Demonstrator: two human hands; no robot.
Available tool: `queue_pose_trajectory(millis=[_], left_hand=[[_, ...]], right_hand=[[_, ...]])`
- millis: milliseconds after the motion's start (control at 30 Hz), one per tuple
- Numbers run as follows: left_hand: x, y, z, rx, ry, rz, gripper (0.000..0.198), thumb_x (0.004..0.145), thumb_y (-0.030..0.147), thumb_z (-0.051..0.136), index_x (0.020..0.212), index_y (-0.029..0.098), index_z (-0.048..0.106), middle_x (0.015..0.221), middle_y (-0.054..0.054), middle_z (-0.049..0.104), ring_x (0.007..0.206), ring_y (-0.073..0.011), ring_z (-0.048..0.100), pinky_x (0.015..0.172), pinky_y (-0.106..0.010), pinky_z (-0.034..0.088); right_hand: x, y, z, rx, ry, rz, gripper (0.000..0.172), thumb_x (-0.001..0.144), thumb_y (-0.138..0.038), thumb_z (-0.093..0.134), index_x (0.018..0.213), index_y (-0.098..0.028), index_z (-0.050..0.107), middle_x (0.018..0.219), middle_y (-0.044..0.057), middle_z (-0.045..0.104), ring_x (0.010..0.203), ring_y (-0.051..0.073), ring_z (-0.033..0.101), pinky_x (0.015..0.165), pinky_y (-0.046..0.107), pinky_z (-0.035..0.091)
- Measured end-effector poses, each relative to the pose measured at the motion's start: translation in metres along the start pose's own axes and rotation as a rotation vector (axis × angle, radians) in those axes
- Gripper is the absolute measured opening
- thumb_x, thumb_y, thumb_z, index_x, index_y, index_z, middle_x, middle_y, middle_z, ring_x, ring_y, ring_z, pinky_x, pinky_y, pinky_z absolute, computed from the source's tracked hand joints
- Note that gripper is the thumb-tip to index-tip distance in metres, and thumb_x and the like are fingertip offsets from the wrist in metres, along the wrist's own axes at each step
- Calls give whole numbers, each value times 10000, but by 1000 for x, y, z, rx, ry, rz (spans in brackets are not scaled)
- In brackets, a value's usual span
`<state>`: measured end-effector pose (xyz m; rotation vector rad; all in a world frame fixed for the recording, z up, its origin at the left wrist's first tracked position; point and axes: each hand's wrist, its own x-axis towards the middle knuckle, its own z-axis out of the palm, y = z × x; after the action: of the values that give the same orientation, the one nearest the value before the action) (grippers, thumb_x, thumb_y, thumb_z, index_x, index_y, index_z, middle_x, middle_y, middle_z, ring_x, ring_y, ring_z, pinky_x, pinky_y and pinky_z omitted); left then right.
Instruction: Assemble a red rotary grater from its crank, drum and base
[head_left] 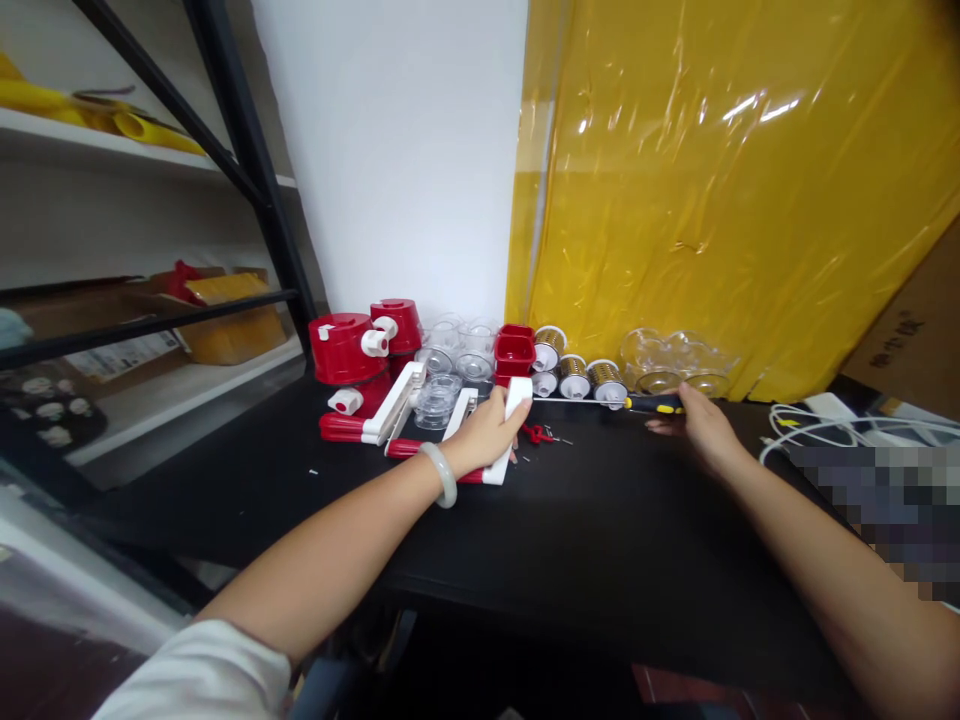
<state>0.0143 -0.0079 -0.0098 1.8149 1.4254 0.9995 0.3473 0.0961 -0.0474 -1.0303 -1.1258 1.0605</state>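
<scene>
My left hand (486, 432), with a pale bangle at the wrist, is closed around a white crank handle (519, 396) whose red grip points left. Two similar white-and-red crank handles (391, 410) lie to its left. On the right, the fingers of my right hand (701, 428) close on the butt end of a black-and-yellow screwdriver (654, 404); its long shaft points left. Between the hands lie a small red wing-shaped part (536, 433) and several small screws (564, 441). Behind are red cups (515, 352) and metal grater drums with white ends (574, 375).
Red housings (346, 347) stand at the back left, beside clear plastic parts (437, 400). More clear parts (671, 360) sit against the yellow-wrapped panel (720, 200). White cables (847, 418) lie at the right edge. A black-framed shelf (259, 160) borders the black table (600, 540) on the left.
</scene>
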Motion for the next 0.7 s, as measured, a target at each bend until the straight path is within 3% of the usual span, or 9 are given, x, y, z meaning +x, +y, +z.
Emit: queue_pose_trajectory(millis=[67, 167, 500, 700], left_hand=[[1, -2, 0, -11, 5, -11, 429, 916, 660, 407, 935, 232, 380, 620, -6, 620, 472, -209, 633, 446, -305, 442], [2, -4, -1, 0, 6, -12, 435, 915, 662, 406, 949, 229, 385, 627, -14, 627, 481, -223, 640, 462, -319, 454], [4, -7, 2, -1, 9, -29, 432, 920, 652, 400, 976, 224, 396, 627, -14, 629, 483, -237, 652, 482, -338, 477], [3, -4, 2, -40, -18, -28, 427, 924, 641, 407, 974, 218, 400, 639, -19, 617, 482, -228, 646, 470, -338, 477]], right_hand=[[-6, -6, 6, 82, -29, 14, 142, 806, -354, 619, 912, -260, 615, 810, 13, 698, 626, 200, 714, 530, 339, 593], [-12, -13, 10, 182, -118, -4, 178, 764, -260, 590, 942, -256, 596, 874, 7, 695, 720, 205, 729, 606, 364, 603], [-13, -18, 7, 208, -157, 94, 145, 835, -175, 563, 952, -236, 622, 783, 26, 715, 689, 195, 728, 651, 328, 593], [-18, -26, 9, 129, -89, 75, 122, 923, -169, 505, 944, -221, 614, 722, 27, 706, 589, 153, 696, 606, 255, 581]])
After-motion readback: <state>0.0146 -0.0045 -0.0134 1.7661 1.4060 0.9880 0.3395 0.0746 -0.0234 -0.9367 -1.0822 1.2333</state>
